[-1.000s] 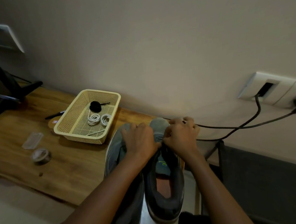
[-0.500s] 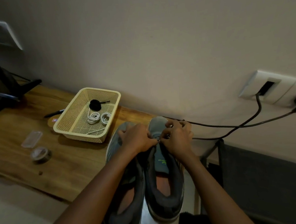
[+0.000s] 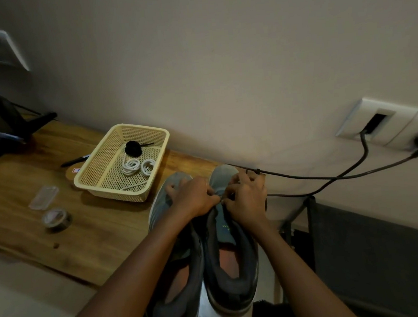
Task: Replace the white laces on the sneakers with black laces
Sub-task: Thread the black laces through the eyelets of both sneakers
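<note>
Where tongue meets toe on the right sneaker (image 3: 232, 278), fingers (image 3: 231, 190) of left hand (image 3: 194, 198) and right hand (image 3: 248, 202) curl, pinching it

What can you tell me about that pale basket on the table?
The basket is a rectangular tray of cream plastic mesh with a rolled rim and sloping walls. It sits upright on the wooden table near the wall, left of the sneakers. Inside lie a black lace bundle and two coiled white laces. Nobody touches it.
</note>
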Motion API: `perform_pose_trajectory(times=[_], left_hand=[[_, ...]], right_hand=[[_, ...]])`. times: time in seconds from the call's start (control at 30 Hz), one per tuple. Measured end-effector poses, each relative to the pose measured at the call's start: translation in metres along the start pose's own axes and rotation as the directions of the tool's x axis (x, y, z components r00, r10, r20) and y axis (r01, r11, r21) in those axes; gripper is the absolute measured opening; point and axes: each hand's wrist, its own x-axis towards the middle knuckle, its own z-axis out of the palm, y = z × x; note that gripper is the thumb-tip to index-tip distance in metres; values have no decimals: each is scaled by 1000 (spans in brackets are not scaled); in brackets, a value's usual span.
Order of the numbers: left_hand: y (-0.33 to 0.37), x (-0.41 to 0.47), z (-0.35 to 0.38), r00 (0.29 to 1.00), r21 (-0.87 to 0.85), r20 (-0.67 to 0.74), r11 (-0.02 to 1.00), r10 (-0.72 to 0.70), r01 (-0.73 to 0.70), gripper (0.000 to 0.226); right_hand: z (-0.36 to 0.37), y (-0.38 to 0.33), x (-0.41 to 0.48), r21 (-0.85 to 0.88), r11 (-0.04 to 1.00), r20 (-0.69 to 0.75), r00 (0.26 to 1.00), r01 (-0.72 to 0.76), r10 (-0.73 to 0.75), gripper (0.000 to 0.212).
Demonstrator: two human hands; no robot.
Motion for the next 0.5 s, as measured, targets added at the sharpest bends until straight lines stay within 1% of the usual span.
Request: perform_pose_trajectory(times=[0.07,0.17,0.27,0.3,0.37,0.4,0.47,0.5], left_hand=[[-1,0,0,1000,-15,-6,1000,-10,10,21],[-2,1,-1,1000,2,-10,1000,-4,4,22],[-8,4,1,999,-112,38,994,-8,13,19],[-11,5,2,999,-168,53,986,-12,20,17],[-12,6,4,998,-247,64,968,-15,30,14],[-11,7,5,998,-258,62,965,-24,39,14],[-8,5,4,997,-234,66,971,-40,55,13],[-8,6,5,996,-241,72,969,-43,59,14]], right_hand=[[0,0,-1,80,995,-7,998,-54,55,11],[1,-2,-3,155,984,-30,995,-87,93,5],[3,-3,-4,222,969,-13,993,-111,117,5],[4,-3,-5,244,963,-11,993,-112,118,9],[5,-2,-5,295,951,-25,994,-96,108,32],[6,-2,-4,306,948,-39,994,-88,105,40],[9,-4,-4,321,944,-52,994,-79,101,47],[12,-5,-3,330,941,-54,994,-73,96,46]])
